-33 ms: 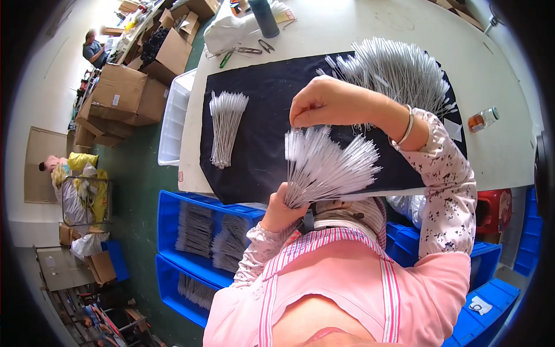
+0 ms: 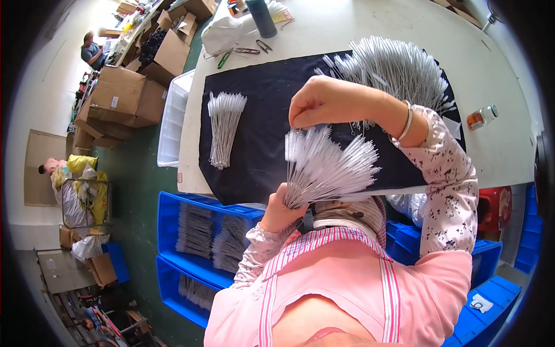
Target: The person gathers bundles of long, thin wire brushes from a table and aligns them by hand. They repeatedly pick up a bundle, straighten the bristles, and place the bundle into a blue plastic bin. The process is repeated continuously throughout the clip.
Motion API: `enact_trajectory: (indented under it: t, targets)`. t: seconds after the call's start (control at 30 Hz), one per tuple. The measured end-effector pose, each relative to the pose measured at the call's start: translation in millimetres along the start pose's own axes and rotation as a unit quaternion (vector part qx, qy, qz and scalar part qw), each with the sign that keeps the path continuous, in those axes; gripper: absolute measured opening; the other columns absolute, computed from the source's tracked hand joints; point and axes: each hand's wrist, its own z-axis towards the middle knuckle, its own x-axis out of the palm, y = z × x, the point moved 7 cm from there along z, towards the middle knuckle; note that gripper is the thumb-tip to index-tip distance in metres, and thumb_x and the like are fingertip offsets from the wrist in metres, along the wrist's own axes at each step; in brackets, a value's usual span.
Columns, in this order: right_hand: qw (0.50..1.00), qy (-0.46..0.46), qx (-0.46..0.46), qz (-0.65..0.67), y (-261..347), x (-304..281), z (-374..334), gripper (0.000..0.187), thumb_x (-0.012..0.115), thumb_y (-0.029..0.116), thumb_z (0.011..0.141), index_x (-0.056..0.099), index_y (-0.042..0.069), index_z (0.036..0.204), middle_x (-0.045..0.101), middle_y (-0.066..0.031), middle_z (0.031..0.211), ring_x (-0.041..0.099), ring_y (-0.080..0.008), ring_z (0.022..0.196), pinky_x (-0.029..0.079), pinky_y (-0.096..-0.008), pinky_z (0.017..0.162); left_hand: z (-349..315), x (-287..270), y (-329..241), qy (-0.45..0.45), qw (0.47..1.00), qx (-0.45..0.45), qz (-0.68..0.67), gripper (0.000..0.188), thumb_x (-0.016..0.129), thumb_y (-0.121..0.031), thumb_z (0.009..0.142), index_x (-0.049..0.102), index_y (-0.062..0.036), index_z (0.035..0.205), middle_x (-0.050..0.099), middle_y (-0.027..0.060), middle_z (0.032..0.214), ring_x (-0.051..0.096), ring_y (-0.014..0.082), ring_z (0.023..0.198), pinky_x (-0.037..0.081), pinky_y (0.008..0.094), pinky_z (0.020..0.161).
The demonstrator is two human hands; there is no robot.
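My left hand (image 2: 282, 209) is closed around the wire stems of a bundle of thin white-bristled straw brushes (image 2: 329, 165), whose bristle ends fan upward and to the right. Over the bundle's upper left edge, my right hand (image 2: 315, 104) is in a pinch, its fingertips at the tip of the leftmost brush. The fingers partly hide that tip. A smaller bundle of the same brushes (image 2: 225, 130) lies on the dark cloth (image 2: 263, 124) to the left. The large heap of brushes (image 2: 399, 72) rests beyond my right forearm.
Blue crates (image 2: 167, 231) with more brushes stand below the table's near edge. On the table (image 2: 404, 20) are a dark bottle (image 2: 262, 18), snips (image 2: 264, 46) and a small jar (image 2: 482, 117). A white bin (image 2: 173, 124) and cardboard boxes (image 2: 121, 92) stand left; a person (image 2: 92, 52) sits far off.
The view has shifted very slightly. Both hands and the brushes keep the same positions.
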Motion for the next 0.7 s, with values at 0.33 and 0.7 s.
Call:
enact_trajectory:
  t: [0.33,0.7]
  targets:
    - [0.983,-0.182,0.031,0.004,-32.2,-25.6,-18.2,0.015,0.062,0.014,0.079,0.065,0.000,0.078,0.055,0.0003,0.061,0.050,-0.0074,0.056,0.042,-0.0221,0.055,1.0,23.9,-6.0,0.102,0.993,-0.044,-0.049,0.045,0.077,-0.006,0.068,0.055,0.0002,0.106,0.067,0.0111,0.088,0.063,0.0105,0.080,0.050,0.0267,0.072]
    - [0.815,-0.527,0.229,0.072,-128.9,-245.2,-325.1,0.021,0.059,0.024,0.078,0.058,0.006,0.066,0.049,-0.0004,0.053,0.049,-0.0119,0.050,0.043,-0.0251,0.051,-5.9,46.5,12.9,0.102,0.956,-0.122,-0.248,0.052,0.073,0.010,0.067,0.050,-0.0033,0.111,0.062,0.0100,0.102,0.061,0.0158,0.090,0.050,0.0295,0.081]
